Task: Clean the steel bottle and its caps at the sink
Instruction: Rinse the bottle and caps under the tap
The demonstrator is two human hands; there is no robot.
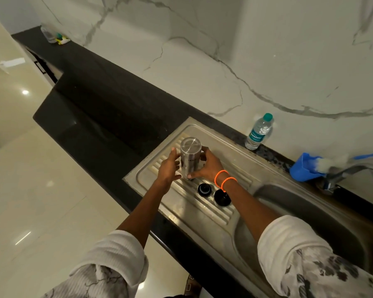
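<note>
Here the steel bottle [190,158] is stood upside down on the ribbed drainboard [228,214] and is held by the left hand [169,167] and right hand [207,166], one on each side. Two black caps [213,193] are laid just beside it. The washing looks nearly done. Small print on the bottle cannot be read.

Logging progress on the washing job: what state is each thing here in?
steel bottle: inverted on the drainboard, held by both hands
left hand: gripping bottle
right hand: gripping bottle
two black caps: off, lying on drainboard
plastic water bottle: upright, capped
tap: no water visible
</note>
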